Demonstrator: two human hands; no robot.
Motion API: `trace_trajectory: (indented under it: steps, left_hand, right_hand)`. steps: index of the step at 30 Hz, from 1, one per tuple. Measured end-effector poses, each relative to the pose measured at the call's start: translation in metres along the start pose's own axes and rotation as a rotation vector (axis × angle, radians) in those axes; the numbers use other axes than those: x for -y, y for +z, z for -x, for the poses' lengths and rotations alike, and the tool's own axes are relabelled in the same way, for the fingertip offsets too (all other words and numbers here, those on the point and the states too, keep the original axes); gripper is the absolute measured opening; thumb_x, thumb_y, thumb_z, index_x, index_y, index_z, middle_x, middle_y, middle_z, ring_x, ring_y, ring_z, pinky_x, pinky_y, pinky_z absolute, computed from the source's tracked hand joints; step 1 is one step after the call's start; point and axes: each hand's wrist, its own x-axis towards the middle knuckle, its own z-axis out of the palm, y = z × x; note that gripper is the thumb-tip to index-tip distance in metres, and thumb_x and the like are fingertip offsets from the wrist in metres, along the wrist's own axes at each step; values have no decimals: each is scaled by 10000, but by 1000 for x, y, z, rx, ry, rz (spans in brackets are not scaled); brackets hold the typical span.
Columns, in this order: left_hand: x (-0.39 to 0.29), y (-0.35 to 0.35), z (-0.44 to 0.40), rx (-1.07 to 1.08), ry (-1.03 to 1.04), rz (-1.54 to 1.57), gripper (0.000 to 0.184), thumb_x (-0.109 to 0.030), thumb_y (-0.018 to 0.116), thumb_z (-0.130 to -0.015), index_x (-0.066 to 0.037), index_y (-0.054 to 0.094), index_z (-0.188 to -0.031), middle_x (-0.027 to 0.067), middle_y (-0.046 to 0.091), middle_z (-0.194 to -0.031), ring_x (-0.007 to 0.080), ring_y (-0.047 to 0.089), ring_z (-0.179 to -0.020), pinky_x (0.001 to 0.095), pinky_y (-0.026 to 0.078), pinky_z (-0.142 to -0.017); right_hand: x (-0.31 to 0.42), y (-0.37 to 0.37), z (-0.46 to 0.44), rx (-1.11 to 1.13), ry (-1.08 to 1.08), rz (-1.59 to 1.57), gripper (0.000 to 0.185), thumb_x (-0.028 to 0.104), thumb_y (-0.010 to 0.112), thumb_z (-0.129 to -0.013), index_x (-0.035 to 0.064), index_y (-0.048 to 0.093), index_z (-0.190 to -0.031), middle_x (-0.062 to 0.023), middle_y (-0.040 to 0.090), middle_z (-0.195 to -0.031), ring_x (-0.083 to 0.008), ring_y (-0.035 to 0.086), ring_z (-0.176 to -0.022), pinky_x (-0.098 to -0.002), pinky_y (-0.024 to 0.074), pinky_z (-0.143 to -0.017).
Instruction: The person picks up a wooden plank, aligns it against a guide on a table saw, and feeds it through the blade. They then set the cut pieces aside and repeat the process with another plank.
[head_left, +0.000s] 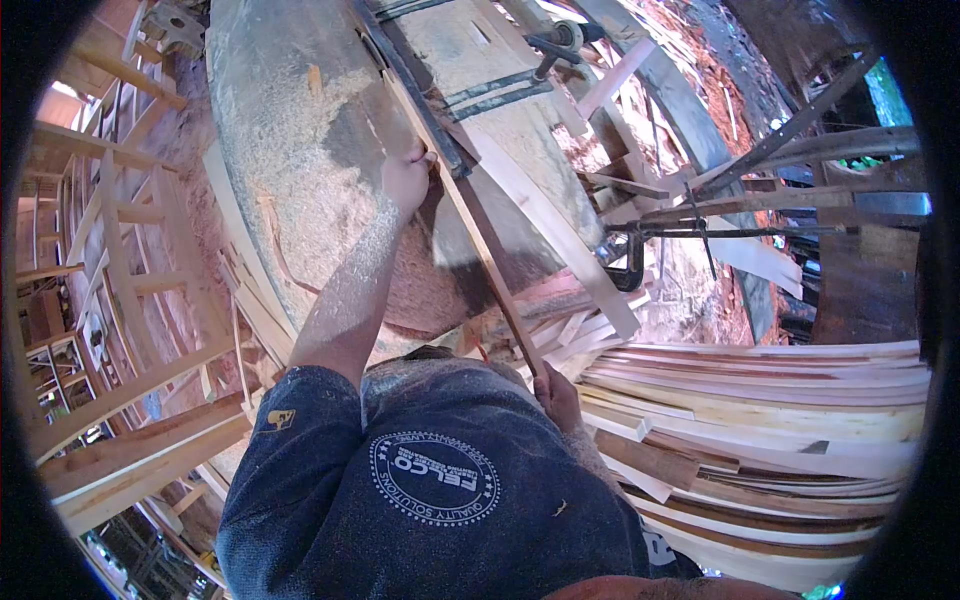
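At upper centre the left hand [405, 180] pinches a long wood strip [479, 238] beside a dark rail [440, 137], the right hand [558, 397] grips its lower-centre end, apparently guiding it, which likely calls for steady, straight alignment.

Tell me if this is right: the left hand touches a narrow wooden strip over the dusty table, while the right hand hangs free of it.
Not quite: the right hand grips the near end of the narrow wooden strip, as the head view shows. The rest stands.
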Motion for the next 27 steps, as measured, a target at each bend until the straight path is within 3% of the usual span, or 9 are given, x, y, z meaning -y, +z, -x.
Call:
trace_trajectory:
  steps: [7,10,13,27]
  left_hand:
    - [11,-3,-21,13,11,-37,253,-168,712,-968,-10,760,-1160,54,688,-703,92,650,-659,308,517,-586]
    - [6,-4,-24,-18,58,-114,223,-168,707,-993,36,782,-1045,19,665,-712,55,591,-644,275,504,-571]
    - [5,-5,-29,20,22,0,224,-174,703,-998,33,778,-957,10,650,-703,55,583,-638,275,488,-559]
    - [13,-8,-61,60,23,131,208,-143,664,-1018,19,724,-904,15,650,-720,82,601,-638,271,480,-561]
  right_hand:
    - [12,2,-10,0,6,-2,462,353,554,-1051,63,577,-1410,-252,684,-1022,-405,682,-921,-474,538,-824]
    - [13,3,-14,-19,-34,25,475,365,552,-1054,60,571,-1418,-248,686,-1025,-405,682,-925,-471,538,-832]
    - [15,4,-18,-12,-28,44,486,378,552,-1056,55,569,-1419,-246,690,-1043,-406,685,-946,-469,539,-849]
    - [43,6,-41,10,6,6,472,375,536,-1060,58,572,-1408,-266,693,-1157,-419,687,-1067,-467,537,-923]
